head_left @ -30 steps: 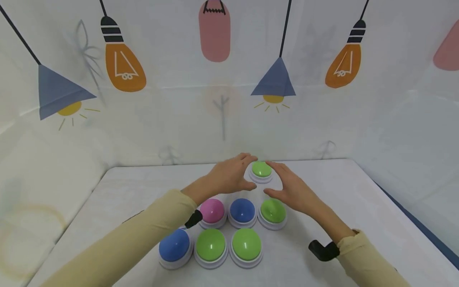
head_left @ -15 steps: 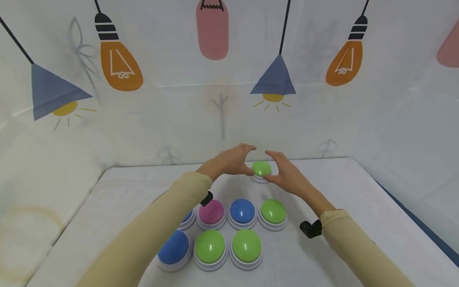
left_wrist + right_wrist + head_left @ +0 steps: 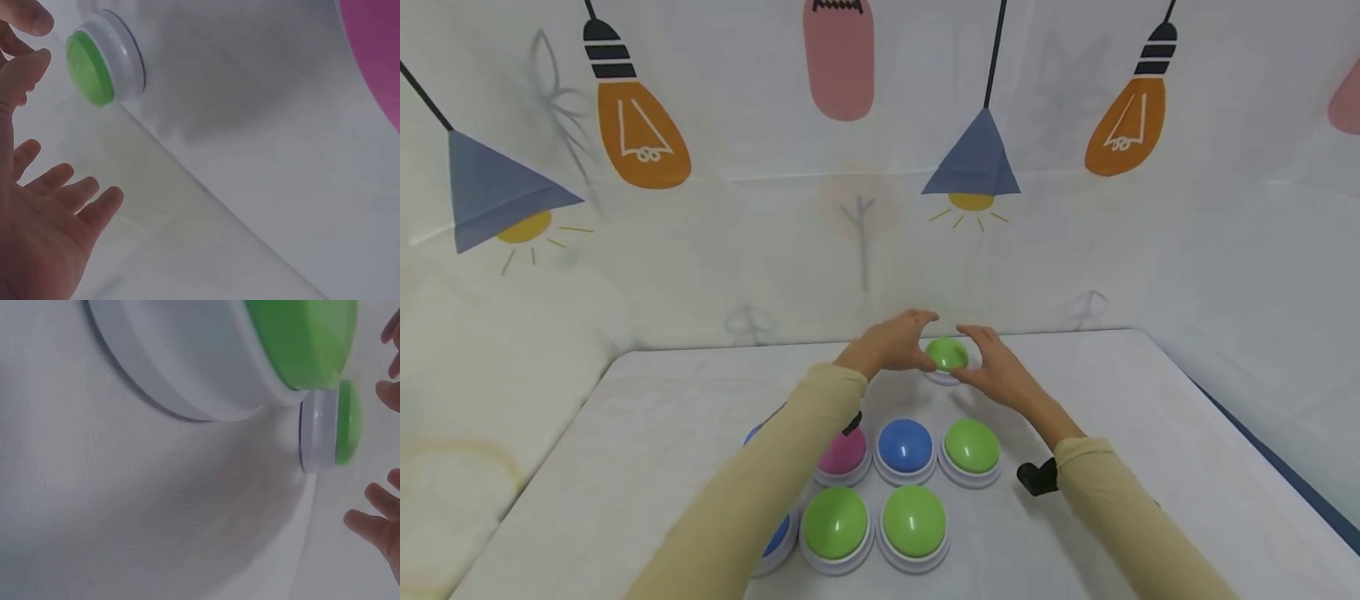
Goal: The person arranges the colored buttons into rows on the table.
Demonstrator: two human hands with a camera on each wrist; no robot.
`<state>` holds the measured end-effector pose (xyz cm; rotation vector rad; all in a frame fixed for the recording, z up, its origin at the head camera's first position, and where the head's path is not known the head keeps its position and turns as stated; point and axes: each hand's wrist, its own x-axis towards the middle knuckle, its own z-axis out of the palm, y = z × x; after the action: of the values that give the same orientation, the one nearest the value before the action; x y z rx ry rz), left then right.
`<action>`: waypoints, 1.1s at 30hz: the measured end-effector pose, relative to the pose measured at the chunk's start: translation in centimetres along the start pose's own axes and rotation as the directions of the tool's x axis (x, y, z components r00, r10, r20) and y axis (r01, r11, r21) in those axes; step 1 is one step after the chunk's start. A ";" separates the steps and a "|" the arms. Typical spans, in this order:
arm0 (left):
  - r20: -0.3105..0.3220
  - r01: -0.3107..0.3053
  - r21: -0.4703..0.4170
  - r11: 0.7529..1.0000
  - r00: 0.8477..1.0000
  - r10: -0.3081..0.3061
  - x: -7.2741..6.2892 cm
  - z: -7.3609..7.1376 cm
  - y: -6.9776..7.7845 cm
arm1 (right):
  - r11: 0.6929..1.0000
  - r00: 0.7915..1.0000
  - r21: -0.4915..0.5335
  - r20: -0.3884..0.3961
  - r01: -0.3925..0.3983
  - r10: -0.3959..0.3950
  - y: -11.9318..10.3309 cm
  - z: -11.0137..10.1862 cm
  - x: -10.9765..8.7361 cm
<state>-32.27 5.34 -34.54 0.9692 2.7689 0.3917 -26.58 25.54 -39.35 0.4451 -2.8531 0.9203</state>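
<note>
A green push button (image 3: 947, 354) on a white round base stands alone near the table's far edge. My left hand (image 3: 897, 342) is raised on its left side, fingers spread and gently curved, thumb tip overlapping the button's edge in the head view. Opposite it, my right hand (image 3: 996, 367) is held in a mirrored curve on the right. In the left wrist view a gap shows between the left fingers (image 3: 103, 209) and the green button (image 3: 90, 69). In the right wrist view the right hand (image 3: 381, 525) also appears apart from it. Neither hand holds anything.
Nearer me is a row with a pink button (image 3: 844, 452), a blue button (image 3: 906, 446) and a green button (image 3: 972, 446). Two green buttons (image 3: 835, 522) (image 3: 914, 522) sit in front. My left sleeve (image 3: 760, 492) partly hides blue buttons. A printed cloth wall (image 3: 760, 250) rises behind the table.
Both hands have moved farther forward toward the lone green button, rising and then dropping slightly. My left forearm has shifted right and now covers more of the blue buttons. The buttons stay in place.
</note>
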 end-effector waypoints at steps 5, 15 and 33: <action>0.029 0.045 -0.059 0.997 0.999 -0.044 0.7 1.4 -0.4 | 1.000 1.000 0.001 0.016 -0.021 0.021 1.0 0.5 0.4; 0.085 0.066 -0.121 0.990 0.995 -0.056 0.9 3.0 -0.7 | 0.998 0.990 -0.004 0.127 -0.057 0.058 1.7 1.1 0.8; 0.156 0.076 -0.181 0.981 0.987 -0.048 1.6 3.8 -0.3 | 0.998 0.995 -0.004 0.078 -0.056 0.056 2.4 2.2 1.7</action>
<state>-32.73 6.79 -38.39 0.8297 2.5655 0.5331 -28.97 25.70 -42.08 0.4118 -2.9506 0.9297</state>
